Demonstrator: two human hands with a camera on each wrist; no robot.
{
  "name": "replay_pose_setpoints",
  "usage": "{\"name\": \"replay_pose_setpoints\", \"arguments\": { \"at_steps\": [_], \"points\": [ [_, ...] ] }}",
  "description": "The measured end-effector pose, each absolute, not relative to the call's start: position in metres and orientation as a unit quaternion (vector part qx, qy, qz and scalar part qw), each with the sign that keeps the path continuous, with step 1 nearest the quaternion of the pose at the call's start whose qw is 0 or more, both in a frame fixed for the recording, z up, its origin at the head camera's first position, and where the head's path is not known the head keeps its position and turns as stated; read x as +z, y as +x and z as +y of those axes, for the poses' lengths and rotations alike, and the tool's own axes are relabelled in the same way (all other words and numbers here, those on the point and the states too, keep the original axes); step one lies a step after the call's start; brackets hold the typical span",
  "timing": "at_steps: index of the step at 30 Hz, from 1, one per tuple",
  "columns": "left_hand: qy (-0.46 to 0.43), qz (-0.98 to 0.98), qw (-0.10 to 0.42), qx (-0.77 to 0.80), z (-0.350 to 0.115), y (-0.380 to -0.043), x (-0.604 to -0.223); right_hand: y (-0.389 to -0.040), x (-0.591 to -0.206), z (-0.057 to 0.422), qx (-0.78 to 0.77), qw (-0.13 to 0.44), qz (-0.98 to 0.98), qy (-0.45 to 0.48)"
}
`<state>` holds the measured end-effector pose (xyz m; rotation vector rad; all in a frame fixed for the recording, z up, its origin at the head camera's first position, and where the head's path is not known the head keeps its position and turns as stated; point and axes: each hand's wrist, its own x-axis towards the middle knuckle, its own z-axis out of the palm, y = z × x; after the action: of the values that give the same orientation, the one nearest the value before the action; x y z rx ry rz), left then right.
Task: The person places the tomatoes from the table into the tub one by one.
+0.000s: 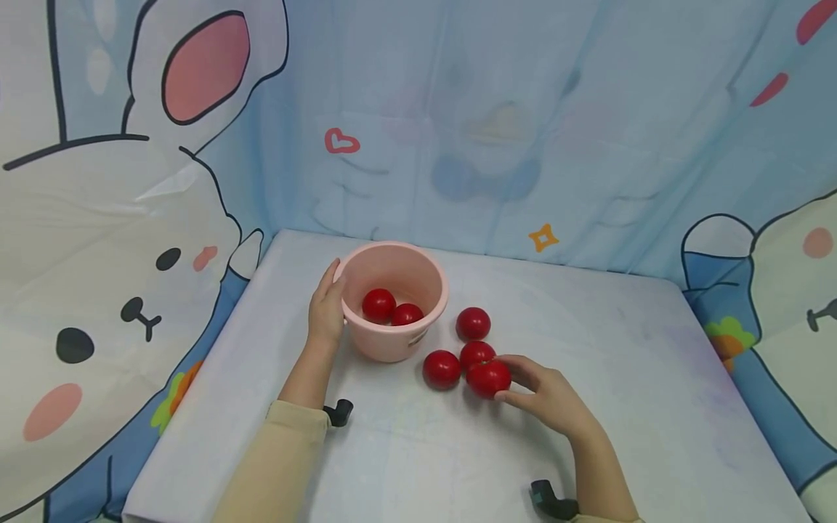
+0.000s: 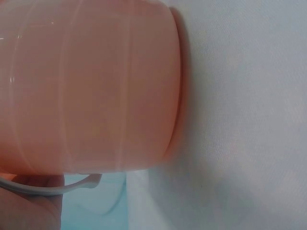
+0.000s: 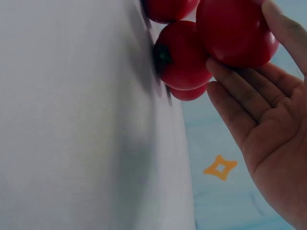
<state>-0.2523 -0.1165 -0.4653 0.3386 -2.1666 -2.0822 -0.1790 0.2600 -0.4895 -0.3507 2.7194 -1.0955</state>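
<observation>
Red tomato [image 1: 489,379], one: pinched between thumb and fingers of the right hand [image 1: 549,396], seemingly just clear of the worktop [image 1: 654,436].
Loose tomatoes [image 1: 442,370], three: on the worktop, left of and beyond the right hand.
Pink bucket [image 1: 386,345], one: between the hands, gripped at its side by the left hand [image 1: 325,309]; contained tomatoes [image 1: 378,305], two.
Step in hand, as judged: picking up a tomato for the bucket. Next move appears to call for lifting it over the rim and releasing gently, bucket steadied.
Marking [image 1: 417,338]: small, below the rim, towards the right hand; illegible.
Brands, labels: none readable.
Backdrop [image 1: 588,109], beyond both hands: printed, wordless where visible.
</observation>
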Motion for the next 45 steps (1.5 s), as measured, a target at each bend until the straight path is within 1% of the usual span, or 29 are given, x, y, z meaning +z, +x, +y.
{"name": "replay_pose_setpoints", "arguments": {
  "at_steps": [22, 28, 45],
  "points": [
    [0.105, -0.717, 0.063, -0.687, -0.117, -0.252, -0.466, -0.186, -0.472, 0.259, -0.366, 0.077, 0.915, -0.151],
    [0.109, -0.716, 0.061, -0.687, -0.117, -0.250, -0.464, -0.192, -0.462, 0.260, -0.368, 0.063, 0.911, -0.176],
    [0.105, -0.717, 0.062, -0.686, -0.117, -0.253, -0.467, -0.204, -0.429, 0.259, -0.348, 0.059, 0.915, -0.195]
  ]
}}
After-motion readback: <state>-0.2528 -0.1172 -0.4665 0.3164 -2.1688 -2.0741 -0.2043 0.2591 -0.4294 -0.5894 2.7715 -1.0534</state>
